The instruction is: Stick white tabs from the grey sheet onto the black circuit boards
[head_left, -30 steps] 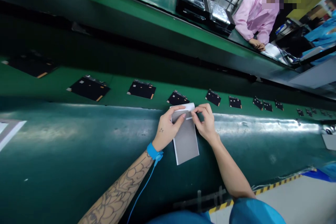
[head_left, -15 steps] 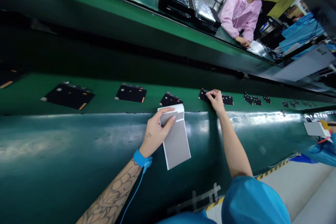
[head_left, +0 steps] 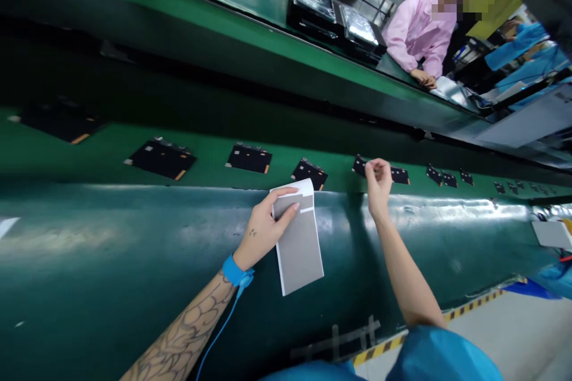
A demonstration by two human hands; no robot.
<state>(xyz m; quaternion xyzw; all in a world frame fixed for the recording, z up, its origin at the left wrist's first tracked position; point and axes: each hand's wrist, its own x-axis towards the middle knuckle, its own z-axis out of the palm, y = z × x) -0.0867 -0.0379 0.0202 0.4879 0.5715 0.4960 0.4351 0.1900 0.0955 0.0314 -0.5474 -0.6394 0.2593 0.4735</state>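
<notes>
My left hand grips a grey sheet with a white backing, thumb on its face near the top, where the white edge curls over. The sheet hangs tilted above the near green ledge. At the belt, the fingers of my right hand are curled and pinched together over a flat black part. Whether anything is between those fingertips is hidden. Just right of this hand lies another black part. Behind the top of the sheet rests a black part with small pale and orange patches.
More black parts lie spaced along the green belt both ways. A raised green shelf beyond carries black trays with shiny wrapped tops. A person in pink is across the line. A blue wrist strap trails a cord.
The view has swung left, and the black parts appear farther right in it. My left hand keeps the grey sheet; my right hand stays pinched over the same black part.
</notes>
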